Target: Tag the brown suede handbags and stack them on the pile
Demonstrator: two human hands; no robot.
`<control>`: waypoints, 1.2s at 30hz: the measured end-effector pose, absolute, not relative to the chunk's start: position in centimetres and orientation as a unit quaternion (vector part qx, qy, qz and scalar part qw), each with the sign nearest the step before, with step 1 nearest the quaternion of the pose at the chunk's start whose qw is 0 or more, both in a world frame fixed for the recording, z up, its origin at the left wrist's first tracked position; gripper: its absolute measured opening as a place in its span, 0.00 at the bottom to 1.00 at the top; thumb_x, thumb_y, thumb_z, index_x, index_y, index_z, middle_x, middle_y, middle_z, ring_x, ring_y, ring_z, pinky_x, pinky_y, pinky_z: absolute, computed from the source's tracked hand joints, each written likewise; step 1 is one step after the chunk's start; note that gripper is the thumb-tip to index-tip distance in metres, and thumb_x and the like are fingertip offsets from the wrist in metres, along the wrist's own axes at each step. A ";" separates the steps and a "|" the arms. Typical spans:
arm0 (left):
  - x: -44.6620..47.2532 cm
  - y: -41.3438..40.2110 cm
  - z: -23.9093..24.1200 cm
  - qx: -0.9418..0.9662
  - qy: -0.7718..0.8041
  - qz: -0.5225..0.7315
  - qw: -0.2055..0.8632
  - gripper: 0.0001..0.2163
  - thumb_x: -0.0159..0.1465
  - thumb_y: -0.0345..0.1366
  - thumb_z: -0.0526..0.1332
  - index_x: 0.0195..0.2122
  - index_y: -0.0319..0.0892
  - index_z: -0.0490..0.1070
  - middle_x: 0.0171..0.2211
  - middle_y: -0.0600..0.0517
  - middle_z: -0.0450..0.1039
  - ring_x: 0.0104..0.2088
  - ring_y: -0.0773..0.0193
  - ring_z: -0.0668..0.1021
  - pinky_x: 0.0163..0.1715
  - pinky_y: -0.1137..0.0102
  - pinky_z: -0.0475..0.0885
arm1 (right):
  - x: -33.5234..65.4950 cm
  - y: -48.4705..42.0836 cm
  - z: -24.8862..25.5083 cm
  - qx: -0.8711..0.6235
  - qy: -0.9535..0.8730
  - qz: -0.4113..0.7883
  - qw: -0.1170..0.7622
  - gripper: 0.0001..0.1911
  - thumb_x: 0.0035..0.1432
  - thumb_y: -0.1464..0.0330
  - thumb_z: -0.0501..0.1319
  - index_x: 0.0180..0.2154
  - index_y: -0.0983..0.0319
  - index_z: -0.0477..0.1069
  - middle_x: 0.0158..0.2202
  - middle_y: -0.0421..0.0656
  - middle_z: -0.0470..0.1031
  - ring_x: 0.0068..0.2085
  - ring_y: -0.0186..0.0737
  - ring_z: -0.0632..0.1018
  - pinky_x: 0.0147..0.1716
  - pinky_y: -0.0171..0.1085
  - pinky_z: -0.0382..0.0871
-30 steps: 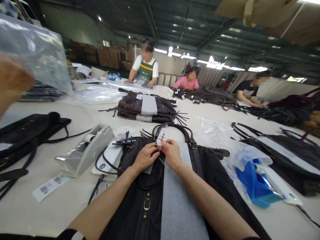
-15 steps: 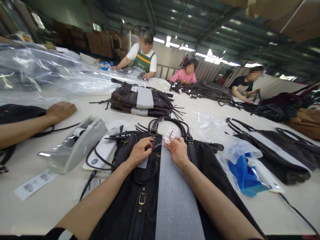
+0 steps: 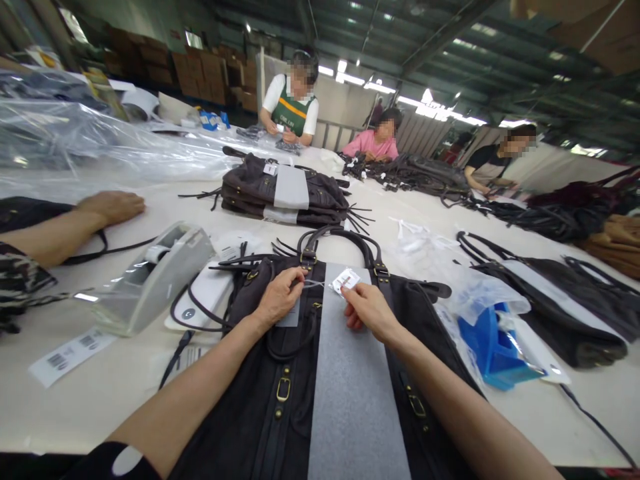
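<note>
A black handbag [image 3: 280, 393] lies flat in front of me with a grey paper band [image 3: 350, 380] down its middle and its handles [image 3: 340, 240] at the far end. My left hand [image 3: 277, 297] is closed in a pinch on a thin clear tag string just below the handles. My right hand [image 3: 367, 308] pinches a small white hang tag [image 3: 346, 281] with red print, held over the top of the grey band. The string runs between the two hands.
A grey tape dispenser [image 3: 155, 277] stands to the left, a barcode label [image 3: 65, 347] near it. Another person's arm [image 3: 75, 220] rests at far left. A blue dispenser [image 3: 493, 350] in plastic sits right. More bags [image 3: 285, 193] and three seated workers lie beyond.
My hands have drawn apart, the right one lowering the hang tag onto the grey band. The other person's hand settled on the table at left.
</note>
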State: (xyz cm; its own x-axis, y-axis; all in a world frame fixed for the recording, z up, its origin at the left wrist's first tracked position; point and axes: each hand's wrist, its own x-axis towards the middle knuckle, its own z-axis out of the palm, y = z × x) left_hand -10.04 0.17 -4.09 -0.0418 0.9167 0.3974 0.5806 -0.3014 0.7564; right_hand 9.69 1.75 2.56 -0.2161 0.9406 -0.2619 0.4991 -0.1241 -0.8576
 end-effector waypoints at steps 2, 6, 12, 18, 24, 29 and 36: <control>-10.1 0.2 -4.1 0.671 0.558 0.452 0.184 0.03 0.58 0.30 0.52 0.31 0.43 0.63 0.43 0.50 0.71 0.47 0.62 0.71 0.50 0.63 0.64 | 8.4 1.4 3.2 -0.508 -0.761 0.314 0.254 0.08 0.54 0.64 0.55 0.29 0.62 0.66 0.26 0.43 0.72 0.28 0.38 0.74 0.29 0.37 0.65; -10.2 0.2 -4.2 0.677 0.554 0.450 0.179 0.05 0.58 0.31 0.52 0.35 0.43 0.64 0.42 0.50 0.71 0.47 0.63 0.71 0.49 0.63 0.65 | 5.0 2.0 2.7 -0.382 -0.905 0.081 0.171 0.13 0.53 0.71 0.55 0.43 0.62 0.66 0.42 0.48 0.72 0.46 0.44 0.69 0.44 0.42 0.57; -10.3 -0.2 -4.1 0.676 0.549 0.454 0.187 0.02 0.57 0.32 0.55 0.32 0.43 0.63 0.45 0.48 0.70 0.49 0.62 0.70 0.51 0.62 0.63 | 4.6 3.3 -0.3 -0.356 -0.933 0.013 0.059 0.11 0.61 0.72 0.47 0.36 0.64 0.67 0.34 0.48 0.74 0.37 0.41 0.72 0.39 0.39 0.56; -10.4 -0.5 -3.6 0.658 0.571 0.459 0.173 0.08 0.58 0.39 0.57 0.36 0.42 0.66 0.36 0.50 0.72 0.39 0.63 0.73 0.42 0.65 0.68 | 5.4 4.6 0.8 -0.423 -0.887 0.100 0.157 0.13 0.64 0.67 0.46 0.36 0.62 0.67 0.34 0.43 0.74 0.36 0.37 0.72 0.34 0.33 0.57; -10.2 -0.5 -4.0 0.678 0.585 0.438 0.087 0.03 0.59 0.34 0.55 0.31 0.42 0.65 0.30 0.52 0.69 0.35 0.63 0.71 0.37 0.67 0.68 | 2.7 5.9 1.0 -0.539 -0.823 0.112 0.139 0.15 0.63 0.62 0.47 0.36 0.62 0.68 0.33 0.47 0.75 0.34 0.40 0.74 0.31 0.34 0.57; -10.0 -0.8 -4.1 0.729 0.564 0.387 0.016 0.03 0.59 0.31 0.54 0.34 0.42 0.65 0.33 0.49 0.69 0.36 0.61 0.71 0.38 0.65 0.67 | 1.9 6.5 -0.2 -0.503 -0.822 0.215 0.157 0.15 0.61 0.64 0.49 0.29 0.62 0.70 0.30 0.45 0.74 0.33 0.37 0.72 0.32 0.34 0.58; -9.6 -1.2 -2.1 0.757 0.551 0.350 -0.009 0.08 0.61 0.31 0.51 0.40 0.41 0.66 0.39 0.47 0.71 0.42 0.60 0.71 0.44 0.63 0.65 | 2.1 7.8 0.0 -0.503 -0.637 0.543 0.217 0.16 0.53 0.67 0.55 0.16 0.62 0.63 0.12 0.34 0.57 0.16 0.28 0.58 0.18 0.31 0.51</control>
